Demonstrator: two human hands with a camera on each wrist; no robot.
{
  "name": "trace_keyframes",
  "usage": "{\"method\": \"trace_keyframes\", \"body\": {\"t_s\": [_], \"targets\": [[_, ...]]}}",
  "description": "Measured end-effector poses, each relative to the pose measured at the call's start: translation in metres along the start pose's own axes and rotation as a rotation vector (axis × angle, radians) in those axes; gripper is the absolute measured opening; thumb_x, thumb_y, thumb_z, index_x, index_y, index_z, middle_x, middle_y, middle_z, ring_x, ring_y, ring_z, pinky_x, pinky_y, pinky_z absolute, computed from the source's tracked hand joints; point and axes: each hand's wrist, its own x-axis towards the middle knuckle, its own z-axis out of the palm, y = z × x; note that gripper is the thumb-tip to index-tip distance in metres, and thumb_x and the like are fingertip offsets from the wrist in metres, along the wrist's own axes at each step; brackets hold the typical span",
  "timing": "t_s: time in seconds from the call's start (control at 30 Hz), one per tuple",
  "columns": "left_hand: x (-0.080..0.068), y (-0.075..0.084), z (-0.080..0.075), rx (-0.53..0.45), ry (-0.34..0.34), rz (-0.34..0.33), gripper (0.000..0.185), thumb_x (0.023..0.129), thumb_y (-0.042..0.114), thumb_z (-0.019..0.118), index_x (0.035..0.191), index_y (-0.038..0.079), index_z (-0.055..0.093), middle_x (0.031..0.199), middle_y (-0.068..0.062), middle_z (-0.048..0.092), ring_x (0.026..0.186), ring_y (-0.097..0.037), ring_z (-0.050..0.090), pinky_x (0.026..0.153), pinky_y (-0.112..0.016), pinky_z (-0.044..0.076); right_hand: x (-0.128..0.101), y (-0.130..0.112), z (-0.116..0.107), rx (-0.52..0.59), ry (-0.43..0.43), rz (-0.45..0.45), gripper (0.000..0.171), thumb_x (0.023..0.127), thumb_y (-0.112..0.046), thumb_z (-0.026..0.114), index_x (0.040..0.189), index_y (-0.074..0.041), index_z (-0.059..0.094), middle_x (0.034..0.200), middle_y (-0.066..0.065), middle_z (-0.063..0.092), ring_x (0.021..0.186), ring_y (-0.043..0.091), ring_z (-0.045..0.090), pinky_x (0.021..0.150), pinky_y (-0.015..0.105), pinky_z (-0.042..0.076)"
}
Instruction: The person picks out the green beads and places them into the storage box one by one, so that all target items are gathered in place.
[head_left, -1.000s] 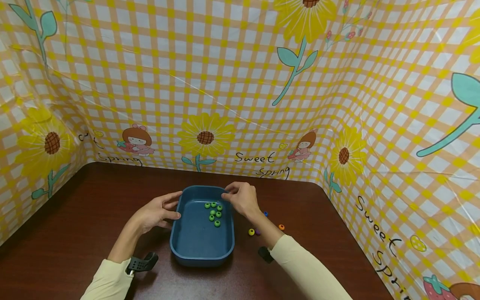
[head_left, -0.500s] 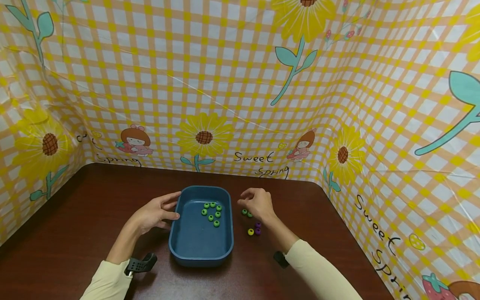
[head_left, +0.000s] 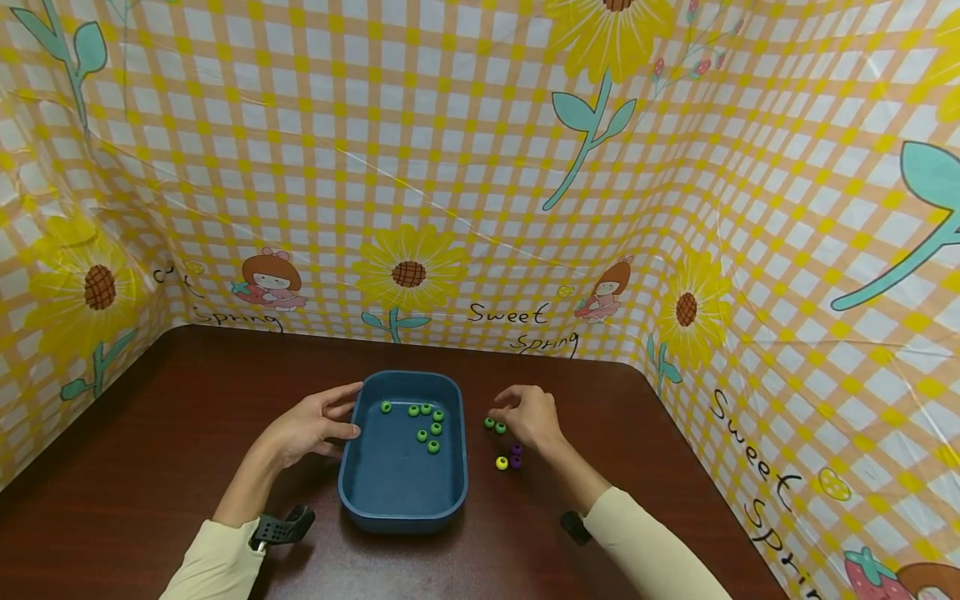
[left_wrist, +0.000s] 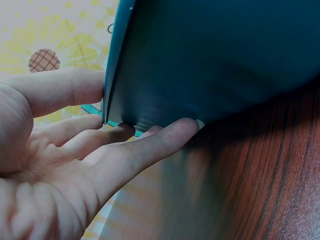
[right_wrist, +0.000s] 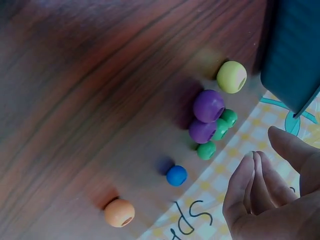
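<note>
Left hand (head_left: 311, 427) lies on the dark wooden table (head_left: 150, 433) at the 9 o'clock side of the blue tray (head_left: 375, 492), palm turned toward it, forearm running back to 7 o'clock. Its fingers (left_wrist: 150, 145) are nearly straight and loosely spread; thumb against the tray's rim, fingertips touching the outer wall low down, as the left wrist view shows. Tray sits flat, holding seven green beads (head_left: 427, 425), six clustered toward its far right and one apart to the left. Right hand (head_left: 528, 414) hovers over the table at the tray's 3 o'clock, wrist raised, fingers (right_wrist: 250, 185) curved downward and drawn close together with the thumb a little apart, holding nothing visible. Directly under the fingertips lie loose green beads (right_wrist: 216, 135). Just toward 6 o'clock from them: two purple beads (right_wrist: 206, 116) touching, and a yellow bead (right_wrist: 231, 77) beside them, nearest the tray. A blue bead (right_wrist: 176, 175) and an orange bead (right_wrist: 119, 212) lie farther out, seen in the right wrist view.
</note>
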Motion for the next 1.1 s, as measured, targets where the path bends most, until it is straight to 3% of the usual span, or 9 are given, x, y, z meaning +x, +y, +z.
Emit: {"method": "trace_keyframes", "body": {"t_s": [0.33,0.7,1.1], "targets": [[0.0,0.0,-0.002,0.002,-0.006,0.004,0.079,0.095,-0.001,0.065,0.161,0.004,0.021,0.16,-0.031,0.029,0.131,-0.052,0.052,0.086,-0.058,0.058,-0.003,0.007,-0.001,-0.023,-0.045,0.031,0.024,0.085,-0.016,0.081,0.106,-0.004,0.078,0.081,0.004,0.074,0.067,0.013,0.065,0.058,0.029,0.051],[-0.003,0.003,0.0,-0.005,-0.014,0.005,0.08,0.096,-0.001,0.064,0.161,0.003,0.02,0.161,-0.031,0.027,0.131,-0.053,0.052,0.086,-0.059,0.057,-0.004,0.014,-0.003,-0.033,-0.039,0.041,0.024,0.082,-0.012,0.082,0.104,-0.004,0.078,0.075,0.005,0.074,0.062,0.012,0.061,0.059,0.029,0.047],[-0.001,0.001,0.0,0.007,0.009,-0.007,0.081,0.094,0.001,0.067,0.161,0.005,0.023,0.16,-0.03,0.029,0.132,-0.053,0.051,0.087,-0.06,0.057,-0.005,0.018,0.006,-0.05,-0.076,0.067,0.019,0.082,-0.014,0.083,0.1,-0.008,0.079,0.068,-0.001,0.071,0.062,0.012,0.059,0.057,0.027,0.046]]}}
